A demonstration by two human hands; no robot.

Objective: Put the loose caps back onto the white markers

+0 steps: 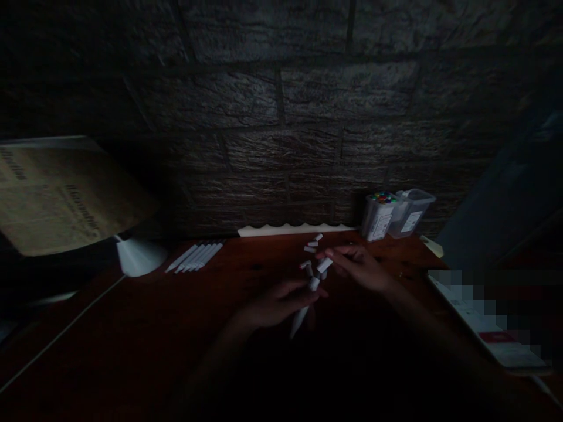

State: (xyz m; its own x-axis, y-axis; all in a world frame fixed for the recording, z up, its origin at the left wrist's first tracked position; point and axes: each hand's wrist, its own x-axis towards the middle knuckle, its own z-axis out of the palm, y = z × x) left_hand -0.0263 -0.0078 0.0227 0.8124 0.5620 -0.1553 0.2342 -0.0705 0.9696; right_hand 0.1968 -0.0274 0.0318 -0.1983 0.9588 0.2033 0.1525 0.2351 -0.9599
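My left hand point(281, 302) is closed around a white marker point(299, 319), whose narrow end points down toward me. Held between the fingertips of my right hand point(360, 266) is a white marker cap point(325, 264), just above the marker's upper end. A small gap seems to part the two, though the dim light makes this hard to judge. Several loose caps point(310, 249) lie on the table just beyond my hands, some with pinkish ends. Off to the left, several white markers point(196, 258) lie side by side in a slanted row.
A clear box of colourful-ended markers point(378, 217) stands at the back right beside another clear container point(411, 214). At the left is a lamp point(138, 258) with a printed shade and a cord. Stone-patterned wall point(281, 146) rises behind the brown table point(145, 316). A partly blurred laptop-like object point(497, 328) sits at right.
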